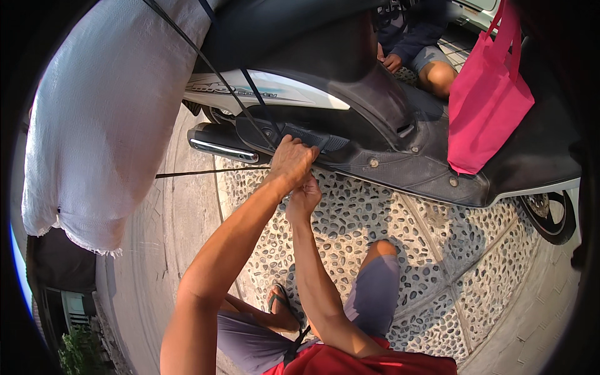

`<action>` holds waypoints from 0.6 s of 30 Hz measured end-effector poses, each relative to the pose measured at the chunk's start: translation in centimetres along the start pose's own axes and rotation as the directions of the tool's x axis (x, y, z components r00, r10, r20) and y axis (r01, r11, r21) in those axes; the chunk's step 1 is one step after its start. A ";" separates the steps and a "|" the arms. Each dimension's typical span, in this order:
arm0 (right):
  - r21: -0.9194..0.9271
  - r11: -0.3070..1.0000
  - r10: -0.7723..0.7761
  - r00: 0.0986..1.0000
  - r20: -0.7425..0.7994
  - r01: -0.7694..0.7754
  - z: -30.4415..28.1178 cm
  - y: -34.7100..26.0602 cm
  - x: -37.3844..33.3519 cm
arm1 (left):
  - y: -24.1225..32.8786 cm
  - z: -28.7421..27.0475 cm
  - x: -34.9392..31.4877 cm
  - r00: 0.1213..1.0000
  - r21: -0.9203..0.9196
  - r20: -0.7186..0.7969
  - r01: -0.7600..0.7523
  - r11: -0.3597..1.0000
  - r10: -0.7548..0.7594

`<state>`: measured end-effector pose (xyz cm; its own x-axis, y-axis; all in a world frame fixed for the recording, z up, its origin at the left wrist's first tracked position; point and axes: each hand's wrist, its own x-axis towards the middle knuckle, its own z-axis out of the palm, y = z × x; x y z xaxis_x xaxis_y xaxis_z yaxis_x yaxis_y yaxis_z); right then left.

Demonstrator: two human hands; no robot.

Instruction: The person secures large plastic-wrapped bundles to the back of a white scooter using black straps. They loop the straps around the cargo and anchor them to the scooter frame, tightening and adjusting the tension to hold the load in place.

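My left hand (290, 164) is closed around black straps beside the scooter's footrest. Just below it, my right hand (304, 199) is closed with its fingertips pressed together close to the left hand; what lies between them is hidden. One black strap (212, 171) runs level from under the big white woven sack (112, 119) to my hands. Two more, a thin cord (215, 70) and a flat dark strap (253, 87), slant down over the scooter (287, 44) to the same spot. The sack bulges out at the left, over the scooter's rear.
A pink cloth bag (484, 100) hangs at the scooter's front. Beyond the scooter, another person's hand (392, 62) and bent knee show. The exhaust pipe (225, 147) sticks out left of my hands. Pebbled paving (350, 219) lies under my feet.
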<state>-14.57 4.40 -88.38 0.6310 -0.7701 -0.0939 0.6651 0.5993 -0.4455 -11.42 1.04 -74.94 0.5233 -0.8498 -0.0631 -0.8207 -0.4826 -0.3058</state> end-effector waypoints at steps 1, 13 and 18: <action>-0.042 0.999 -0.023 1.000 0.003 0.024 0.1 -0.1 0.0 | 0.0 -0.3 0.2 1.000 -0.012 0.022 0.014 1.000 -0.013; -0.063 0.998 -0.024 0.987 -0.161 0.014 1.1 0.6 0.5 | -0.3 -0.4 2.0 0.975 -0.020 0.217 0.059 0.998 -0.053; -0.073 0.990 -0.129 0.982 -0.142 0.119 1.6 0.6 0.7 | -0.3 -0.5 2.2 0.974 -0.035 0.216 0.074 0.997 -0.065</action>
<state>-13.06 4.57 -87.27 0.4772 -0.8639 -0.1609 0.7047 0.4856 -0.5173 -10.14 -0.82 -74.56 0.6126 -0.7507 -0.2472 -0.7872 -0.5514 -0.2761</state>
